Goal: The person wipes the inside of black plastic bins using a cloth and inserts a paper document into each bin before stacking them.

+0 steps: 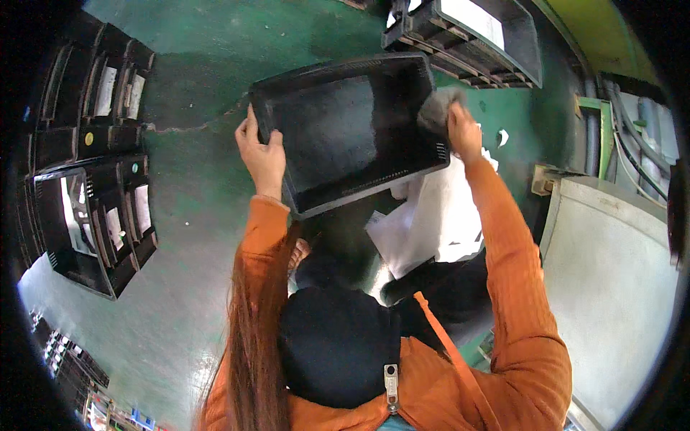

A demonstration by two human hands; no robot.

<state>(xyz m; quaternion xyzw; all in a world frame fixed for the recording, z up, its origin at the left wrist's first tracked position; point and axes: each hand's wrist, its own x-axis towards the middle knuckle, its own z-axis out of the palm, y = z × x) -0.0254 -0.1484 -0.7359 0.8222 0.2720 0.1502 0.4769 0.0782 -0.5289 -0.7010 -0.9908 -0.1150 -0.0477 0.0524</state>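
Note:
A black plastic crate (399, 93) is held up in front of me, its open top facing me and its inside bare. My left hand (262, 158) grips the crate's left wall, with the thumb over the rim and the fingers outside. At the crate's right end, my right hand (463, 133) is closed on a crumpled grey rag (440, 109). The rag lies against the right rim of the crate. Below the crate, white sheets (438, 215) hang beside my legs.
Stacked black crates (118, 194) with white papers stand on the left. Another black crate (528, 54) sits at the upper right. A pale cabinet (611, 273) borders my right side, with hoses (643, 136) beyond it. Green floor (194, 93) lies between.

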